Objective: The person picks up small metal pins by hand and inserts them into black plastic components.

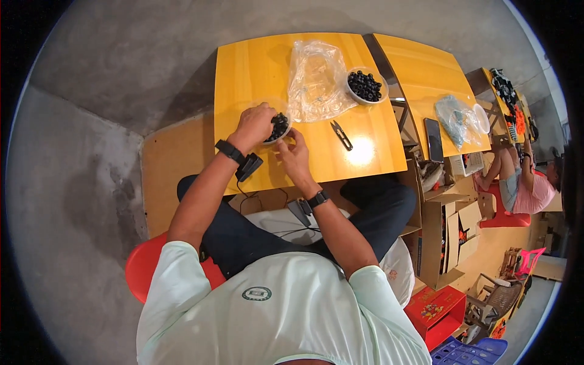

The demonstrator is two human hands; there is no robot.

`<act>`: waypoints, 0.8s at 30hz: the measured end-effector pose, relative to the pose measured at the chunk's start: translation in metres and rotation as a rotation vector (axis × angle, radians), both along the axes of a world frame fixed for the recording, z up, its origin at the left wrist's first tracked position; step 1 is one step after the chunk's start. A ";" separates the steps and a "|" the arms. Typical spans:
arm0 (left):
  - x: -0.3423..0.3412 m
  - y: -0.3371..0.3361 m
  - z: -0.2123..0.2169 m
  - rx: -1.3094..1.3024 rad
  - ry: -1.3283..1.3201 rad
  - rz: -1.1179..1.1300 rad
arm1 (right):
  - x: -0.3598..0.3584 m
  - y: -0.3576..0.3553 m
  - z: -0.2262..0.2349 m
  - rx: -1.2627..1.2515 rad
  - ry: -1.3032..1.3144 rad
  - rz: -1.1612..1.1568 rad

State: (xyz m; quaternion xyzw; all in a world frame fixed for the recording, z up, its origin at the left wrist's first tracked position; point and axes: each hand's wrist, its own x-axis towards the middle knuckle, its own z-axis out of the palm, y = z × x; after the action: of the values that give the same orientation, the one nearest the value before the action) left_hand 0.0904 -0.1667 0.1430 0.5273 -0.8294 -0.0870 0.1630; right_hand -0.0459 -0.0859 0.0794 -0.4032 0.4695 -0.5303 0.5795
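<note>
A clear plastic bowl (289,126) of small black round pieces (280,126) stands on the yellow wooden table (249,67) in front of me. My left hand (256,125) bends over its left side, fingers curled down by the pieces. The fingertips are hidden, so what they pinch does not show. At the near right rim, my right hand (294,157) grips the bowl between thumb and fingers. A second bowl (382,95), filled with similar black pieces (364,86) that have holes, sits farther right. Dark thread snips (342,135) lie between that bowl and the table's near edge.
A crumpled clear plastic bag (313,82) lies between the bowls. On another yellow table (420,64) are a phone (433,140), a plastic bag (455,118) and a white lid (481,118). Cardboard boxes (435,243) stand right of my legs. Another person (535,191) sits at far right.
</note>
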 end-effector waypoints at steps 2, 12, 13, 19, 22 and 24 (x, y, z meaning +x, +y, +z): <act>-0.003 -0.014 -0.007 0.020 -0.120 -0.035 | 0.004 -0.006 -0.011 -0.047 -0.003 -0.004; 0.018 -0.042 -0.024 0.019 -0.209 -0.108 | -0.043 -0.034 0.000 -0.414 0.697 -0.165; 0.016 -0.043 -0.022 0.002 -0.206 -0.120 | -0.051 -0.041 0.007 -0.595 0.961 -0.236; 0.012 -0.041 -0.017 -0.024 -0.161 -0.039 | -0.069 -0.066 0.003 -0.461 1.164 0.026; 0.018 -0.047 -0.012 0.075 0.030 -0.009 | -0.062 -0.063 0.010 -0.476 1.147 0.116; 0.026 -0.049 -0.007 0.067 0.137 -0.038 | -0.057 -0.060 0.011 -0.491 1.117 0.134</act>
State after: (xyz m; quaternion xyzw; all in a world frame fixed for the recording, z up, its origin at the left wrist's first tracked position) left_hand 0.1165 -0.2161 0.1356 0.5094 -0.8227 -0.1539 0.2000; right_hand -0.1030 -0.1458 0.0902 -0.7706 0.5400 -0.2940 0.1680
